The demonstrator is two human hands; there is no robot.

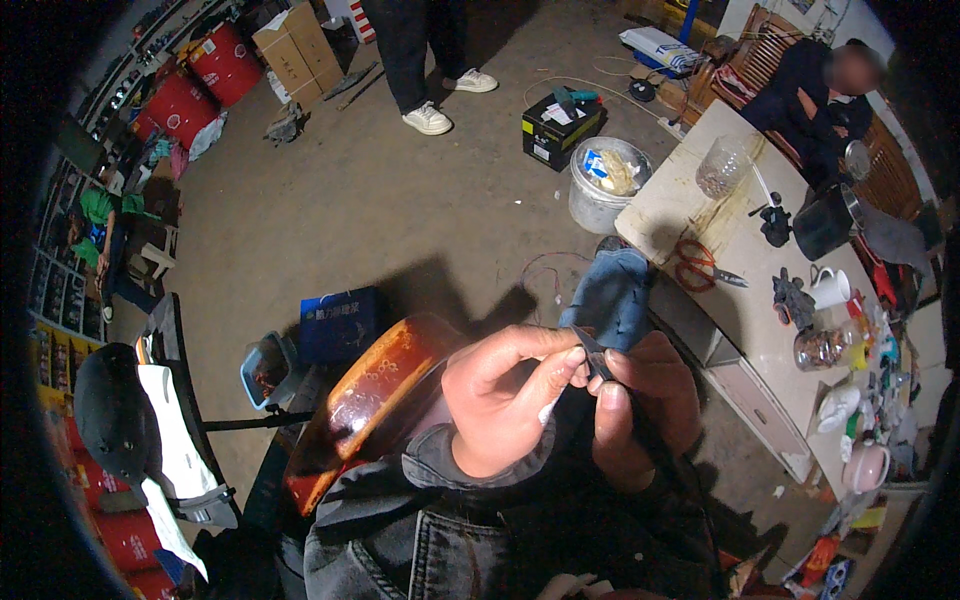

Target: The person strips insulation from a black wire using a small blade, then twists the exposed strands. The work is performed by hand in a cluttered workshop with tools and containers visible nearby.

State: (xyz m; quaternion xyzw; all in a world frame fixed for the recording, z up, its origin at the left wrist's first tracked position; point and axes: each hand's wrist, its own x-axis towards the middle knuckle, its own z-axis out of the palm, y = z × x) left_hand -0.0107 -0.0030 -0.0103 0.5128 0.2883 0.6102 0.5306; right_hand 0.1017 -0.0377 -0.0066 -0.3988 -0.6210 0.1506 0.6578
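Observation:
My left hand (506, 390) and my right hand (637, 397) meet in front of my body at the picture's lower middle. Between the fingertips and thumbs of both hands is a small, thin dark piece (592, 352); its kind and material cannot be told. Fingers cover part of it. A glossy brown acoustic guitar (390, 382) lies at my left side, partly behind my left arm and sleeve. Below the hands is my blue-jeaned leg (611, 292).
A table (675, 180) at right bears orange-handled scissors (697, 266), plastic jars and a white mug (829, 287). Beyond my leg stands a filled bucket (600, 195). At left are a music stand (184, 435) and a blue box (341, 326). One person stands ahead; another sits right.

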